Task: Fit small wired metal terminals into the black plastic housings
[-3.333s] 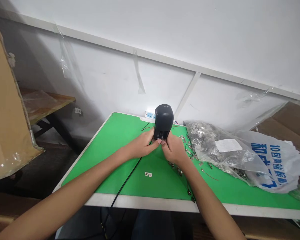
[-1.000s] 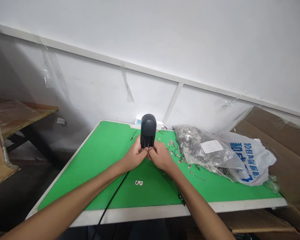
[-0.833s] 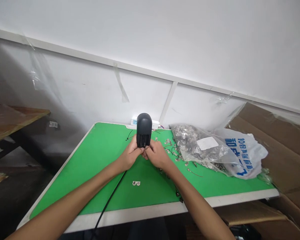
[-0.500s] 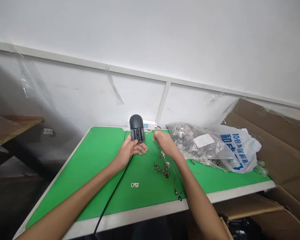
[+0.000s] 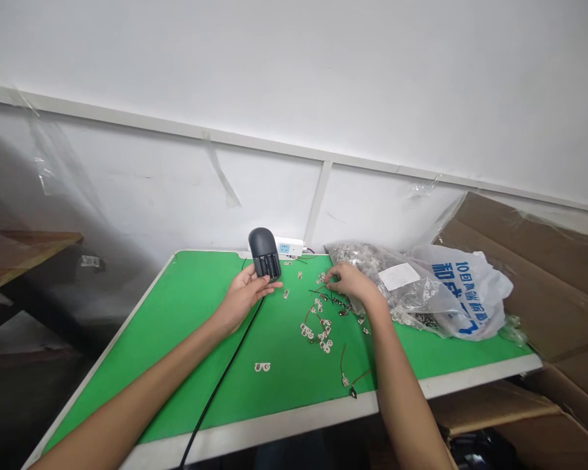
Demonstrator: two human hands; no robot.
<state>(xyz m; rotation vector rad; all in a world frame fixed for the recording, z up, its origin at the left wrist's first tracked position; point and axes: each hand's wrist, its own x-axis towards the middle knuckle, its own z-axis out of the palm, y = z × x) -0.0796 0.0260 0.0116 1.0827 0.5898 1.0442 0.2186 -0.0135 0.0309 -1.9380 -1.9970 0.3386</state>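
Note:
My left hand (image 5: 245, 295) grips a black battery-compartment housing (image 5: 264, 253) with a rounded top, held tilted above the table; its open slots face me. A black cable (image 5: 230, 362) runs below it toward the front edge. Beside the plastic bag, my right hand (image 5: 345, 281) is low over the table, its fingers curled together at small metal contact plates (image 5: 320, 278) and thin wires (image 5: 318, 290). What lies between those fingertips is too small to make out. Several contact plates with wires (image 5: 323, 331) are scattered closer to me, and a double plate (image 5: 262, 367) lies apart.
A clear bag of metal parts (image 5: 357, 261) and a white printed bag (image 5: 470, 290) occupy the right side. Behind the green table (image 5: 176, 326) a power strip (image 5: 290, 247) sits by the wall. Cardboard boxes (image 5: 543, 281) stand at right, a wooden table (image 5: 29, 258) at left.
My right hand has moved right and toward me, from near the power strip to the plates by the bag. The black housing has shifted slightly left in my left hand.

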